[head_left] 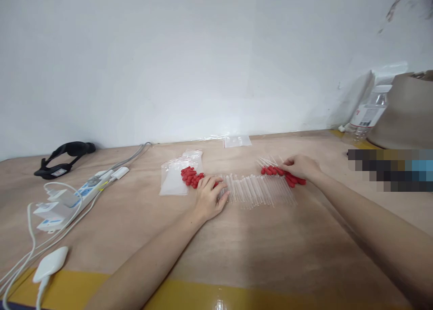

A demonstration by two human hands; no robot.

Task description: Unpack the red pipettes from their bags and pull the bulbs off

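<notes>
A row of clear glass tubes (260,190) lies side by side on the wooden table. My left hand (210,197) rests over the row's left end, fingers curved and apart, with thumb and forefinger touching the tubes. Beside it is a pile of red rubber bulbs (192,177), partly on clear plastic bags (172,179); one bulb shows by its fingertips. At the row's far right lie several glass droppers with red bulbs (270,170), their thin tips towards the wall. My right hand (299,166) pinches at these, its fingertips closed on a dropper's red bulb end, mostly hidden.
A white power strip (83,192) with plugs and cables occupies the left, by a black headset strap (66,159) and a white charger (50,264). Another plastic bag (237,141) lies by the wall. At right stand a plastic bottle (370,111) and a brown bag (402,111).
</notes>
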